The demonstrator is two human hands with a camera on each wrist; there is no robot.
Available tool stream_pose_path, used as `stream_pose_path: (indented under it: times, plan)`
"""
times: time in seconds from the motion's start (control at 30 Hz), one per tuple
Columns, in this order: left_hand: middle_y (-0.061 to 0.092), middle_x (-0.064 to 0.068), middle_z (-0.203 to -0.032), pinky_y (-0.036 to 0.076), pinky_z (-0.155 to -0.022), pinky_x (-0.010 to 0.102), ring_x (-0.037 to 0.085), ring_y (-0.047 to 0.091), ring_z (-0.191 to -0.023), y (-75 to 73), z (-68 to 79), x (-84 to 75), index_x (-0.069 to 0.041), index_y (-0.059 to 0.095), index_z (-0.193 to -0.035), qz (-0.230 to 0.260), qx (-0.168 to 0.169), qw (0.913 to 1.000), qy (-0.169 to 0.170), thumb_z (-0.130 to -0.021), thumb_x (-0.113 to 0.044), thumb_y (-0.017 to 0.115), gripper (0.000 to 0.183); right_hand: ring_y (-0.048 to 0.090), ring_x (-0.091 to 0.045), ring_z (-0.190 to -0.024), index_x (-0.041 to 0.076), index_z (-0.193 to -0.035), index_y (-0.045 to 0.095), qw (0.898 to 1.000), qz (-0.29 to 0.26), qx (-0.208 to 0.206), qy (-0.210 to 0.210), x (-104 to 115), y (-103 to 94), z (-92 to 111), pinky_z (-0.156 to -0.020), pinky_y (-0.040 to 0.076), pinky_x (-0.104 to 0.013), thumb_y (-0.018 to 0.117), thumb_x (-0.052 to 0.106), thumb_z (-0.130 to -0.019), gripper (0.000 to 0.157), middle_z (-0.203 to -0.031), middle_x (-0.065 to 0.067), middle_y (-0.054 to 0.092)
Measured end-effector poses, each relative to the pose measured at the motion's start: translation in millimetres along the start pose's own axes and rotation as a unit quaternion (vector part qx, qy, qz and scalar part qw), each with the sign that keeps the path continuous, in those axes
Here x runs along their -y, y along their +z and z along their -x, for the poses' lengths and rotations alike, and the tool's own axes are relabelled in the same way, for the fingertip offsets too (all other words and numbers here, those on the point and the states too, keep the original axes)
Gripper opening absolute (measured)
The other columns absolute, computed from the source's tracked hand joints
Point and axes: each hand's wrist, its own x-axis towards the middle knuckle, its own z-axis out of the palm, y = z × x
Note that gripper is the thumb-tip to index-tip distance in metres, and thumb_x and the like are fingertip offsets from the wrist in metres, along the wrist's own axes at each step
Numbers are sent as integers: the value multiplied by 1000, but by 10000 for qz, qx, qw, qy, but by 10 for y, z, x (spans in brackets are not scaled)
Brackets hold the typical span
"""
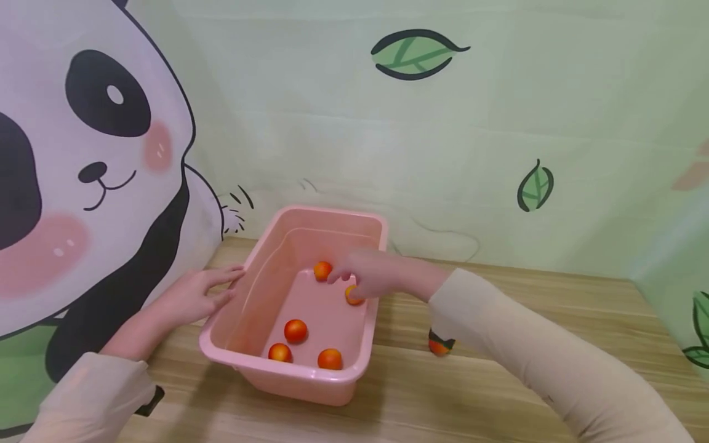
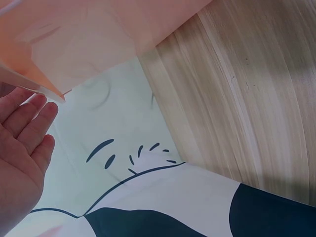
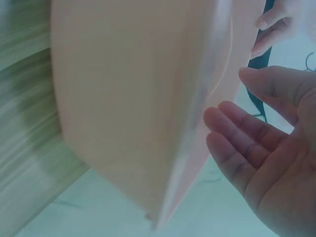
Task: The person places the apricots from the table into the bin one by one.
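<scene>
A pink plastic basin [image 1: 301,394] stands on the wooden table with several round red-orange fruits inside. My left hand [image 1: 191,295] rests its extended fingers on the basin's left rim; the left wrist view shows the fingertips right at the rim's underside. Over the basin's right side reaches my right hand [image 1: 368,271], its fingers loosely bent and nothing between them in the right wrist view. Below it, one fruit [image 1: 353,295] is partly covered by the hand. Another fruit [image 1: 322,271] lies just left of its fingertips. Near the front are a fruit [image 1: 296,331], a second [image 1: 280,352] and a third [image 1: 330,359].
Right of the basin, another red-orange fruit [image 1: 439,346] lies on the table [image 1: 526,394], partly hidden by a dark piece at the right sleeve. Behind the table hangs a pale green cloth [image 1: 310,123] printed with a panda and leaves.
</scene>
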Motion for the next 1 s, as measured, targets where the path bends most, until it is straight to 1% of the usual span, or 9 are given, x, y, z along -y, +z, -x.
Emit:
stream_pose_path:
  times: [0.17, 0.2, 0.33, 0.43, 0.5, 0.63, 0.77, 0.83, 1.0]
  plan:
    - [49, 20, -129, 41, -89, 56, 42, 48, -114, -6, 10, -2, -5, 50, -127, 19, -2, 10000, -5, -84, -19, 59, 46, 54, -20, -91, 12, -116, 59, 9983, -162, -505, -221, -160, 32, 232, -79, 47, -26, 57, 4, -83, 34, -111, -4, 59]
    - [49, 20, -129, 41, -89, 56, 42, 48, -115, -6, 10, -3, -5, 50, -127, 18, 7, 10000, -10, -84, -19, 59, 46, 54, -20, -91, 13, -116, 59, 9976, -208, -619, -235, -190, 36, 279, -79, 47, -26, 57, 4, -83, 34, -111, -4, 59]
    - [49, 20, -130, 40, -89, 57, 42, 47, -115, -6, 10, -11, -6, 50, -127, 17, 32, 10000, -50, -84, -19, 59, 46, 56, -19, -88, 13, -114, 61, 9923, -133, -1107, -543, -345, 69, 438, -77, 48, -26, 57, 8, -83, 31, -109, -3, 61]
    - [48, 20, -130, 40, -89, 57, 42, 47, -116, -4, 8, -14, -6, 49, -128, 13, 53, 9999, -88, -84, -19, 58, 46, 56, -18, -86, 12, -113, 61, 9900, -127, -1265, -620, -494, 130, 534, -75, 49, -26, 55, 9, -84, 30, -106, -3, 63]
    - [47, 20, -131, 39, -90, 57, 43, 46, -116, -4, 8, -14, -6, 48, -128, 23, 70, 9999, -111, -84, -18, 58, 47, 57, -17, -86, 13, -112, 61, 9916, -192, -1198, -446, -590, 183, 598, -75, 49, -27, 54, 10, -84, 30, -107, -3, 63]
    - [46, 19, -132, 38, -91, 58, 43, 45, -118, -5, 11, -13, -5, 47, -129, 65, 120, 9997, -186, -85, -17, 57, 47, 57, -15, -86, 11, -110, 61, 9950, -374, -922, -50, -780, 323, 693, -74, 49, -27, 55, 10, -84, 26, -106, -4, 63]
    - [45, 19, -133, 38, -91, 58, 43, 44, -118, -7, 11, -16, -5, 46, -130, 79, 147, 9996, -218, -85, -16, 56, 47, 57, -15, -84, 8, -106, 63, 9962, -403, -763, 112, -962, 486, 742, -75, 50, -30, 57, 10, -83, 23, -100, -6, 64]
    - [45, 19, -133, 38, -91, 58, 43, 44, -118, -8, 12, -20, -6, 46, -130, 80, 142, 9997, -206, -85, -17, 57, 47, 57, -14, -81, 6, -103, 64, 9964, -369, -768, 37, -1051, 559, 761, -74, 50, -31, 57, 9, -83, 22, -98, -8, 65]
    - [46, 19, -132, 39, -90, 57, 43, 46, -117, -5, 11, -21, -6, 48, -129, 36, 91, 9999, -141, -84, -18, 58, 47, 59, -23, -82, 0, -99, 63, 9948, -501, -834, -297, -1242, 714, 795, -73, 51, -33, 56, 4, -82, 19, -96, -13, 65]
